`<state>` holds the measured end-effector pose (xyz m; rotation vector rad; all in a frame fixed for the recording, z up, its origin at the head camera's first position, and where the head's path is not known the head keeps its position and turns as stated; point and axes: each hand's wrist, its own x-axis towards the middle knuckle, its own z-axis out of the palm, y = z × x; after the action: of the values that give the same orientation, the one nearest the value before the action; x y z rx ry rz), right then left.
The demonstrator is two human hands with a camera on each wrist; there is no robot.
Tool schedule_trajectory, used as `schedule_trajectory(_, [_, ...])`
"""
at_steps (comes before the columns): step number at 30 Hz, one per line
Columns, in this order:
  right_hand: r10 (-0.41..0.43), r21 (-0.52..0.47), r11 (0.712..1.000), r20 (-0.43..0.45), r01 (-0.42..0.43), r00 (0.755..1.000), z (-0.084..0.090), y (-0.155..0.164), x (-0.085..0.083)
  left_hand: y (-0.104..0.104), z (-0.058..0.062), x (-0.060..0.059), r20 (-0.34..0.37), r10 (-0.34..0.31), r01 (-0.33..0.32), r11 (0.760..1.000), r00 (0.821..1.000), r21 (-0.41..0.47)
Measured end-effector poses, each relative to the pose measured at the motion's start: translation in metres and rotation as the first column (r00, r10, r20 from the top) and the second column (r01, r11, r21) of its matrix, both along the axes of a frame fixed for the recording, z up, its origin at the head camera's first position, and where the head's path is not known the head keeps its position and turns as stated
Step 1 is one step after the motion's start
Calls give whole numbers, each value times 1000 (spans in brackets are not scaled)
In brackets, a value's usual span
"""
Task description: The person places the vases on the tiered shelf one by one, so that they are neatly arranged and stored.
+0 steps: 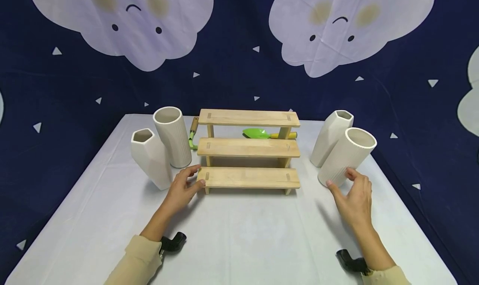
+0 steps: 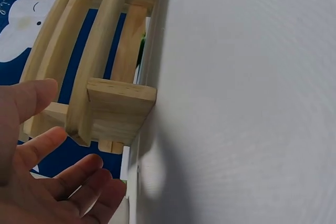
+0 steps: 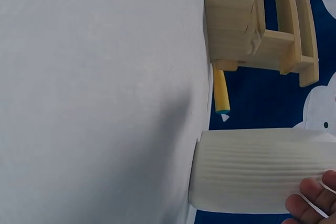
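On the white-covered table (image 1: pixel 239 235), your left hand (image 1: pixel 184 188) reaches forward, fingers relaxed and spread, fingertips at the left end of the bottom shelf of the 3-tier pale wooden step rack (image 1: pixel 248 152). Your right hand (image 1: pixel 353 199) is open, fingertips touching the ribbed white cylindrical vase (image 1: pixel 346 157) right of the rack. Only the right wrist view shows the yellow trowel handle (image 3: pixel 220 90) behind the rack's leg.

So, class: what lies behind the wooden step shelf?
Behind the wooden step shelf lies a green trowel with a yellow handle, and a green-handled tool at its left. The shelf boards cover parts of both.
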<state>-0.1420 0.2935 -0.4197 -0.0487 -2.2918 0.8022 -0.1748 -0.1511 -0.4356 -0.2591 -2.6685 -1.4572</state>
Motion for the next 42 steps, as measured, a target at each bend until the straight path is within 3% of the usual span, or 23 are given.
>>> schedule_trajectory(11, [-74,-118,990,23,76,997,3,2,-6,-2,-8,-8,36,-59,54,992,998,110])
schedule_trajectory(14, [-83,-137,987,30,86,996,4,2,-8,1,5,-2,69,-70,60,989,995,136])
schedule_trajectory(18, [-105,-193,975,60,115,993,5,1,-8,3,8,-1,100,-89,71,983,991,172])
schedule_trajectory(22, [-122,-244,960,86,139,989,5,2,-9,-1,-9,-9,98,-103,82,978,990,193])
schedule_trajectory(33, [-114,-282,948,135,148,984,6,8,-14,-1,-9,-9,203,-89,45,976,975,212])
schedule_trajectory(42, [-108,-323,933,172,160,979,5,9,-22,-1,-12,-11,200,-108,56,967,974,248])
